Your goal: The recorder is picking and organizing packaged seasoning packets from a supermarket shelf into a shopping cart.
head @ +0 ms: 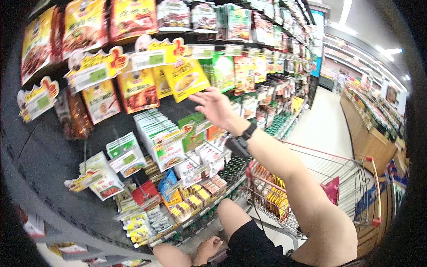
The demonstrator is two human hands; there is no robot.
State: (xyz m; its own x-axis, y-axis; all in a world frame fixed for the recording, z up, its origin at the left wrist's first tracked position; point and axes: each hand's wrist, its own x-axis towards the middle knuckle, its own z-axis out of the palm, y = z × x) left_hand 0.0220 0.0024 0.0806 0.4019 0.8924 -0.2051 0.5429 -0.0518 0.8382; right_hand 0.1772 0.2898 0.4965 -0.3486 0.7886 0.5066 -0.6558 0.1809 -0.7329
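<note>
My right hand (215, 106) is raised in front of the hanging packets, palm mostly up and fingers apart. Its fingertips are at the lower edge of a yellow food packet (187, 79), which hangs tilted on the rack; whether they touch it is unclear. A black strap with a dark device is on that wrist. Beside the yellow packet hang a red-and-yellow packet (139, 90) on the left and a green packet (223, 71) on the right. Low between my knees rests my left hand (209, 247), fingers curled; what may be in it is hidden.
A wire shopping cart (320, 150) with orange and yellow packets (275, 193) stands close on my right. Below the hanging goods, a lower shelf (200, 213) holds small boxes and bottles. Beyond the cart are an aisle floor (328, 116) and a wooden display stand (360, 123).
</note>
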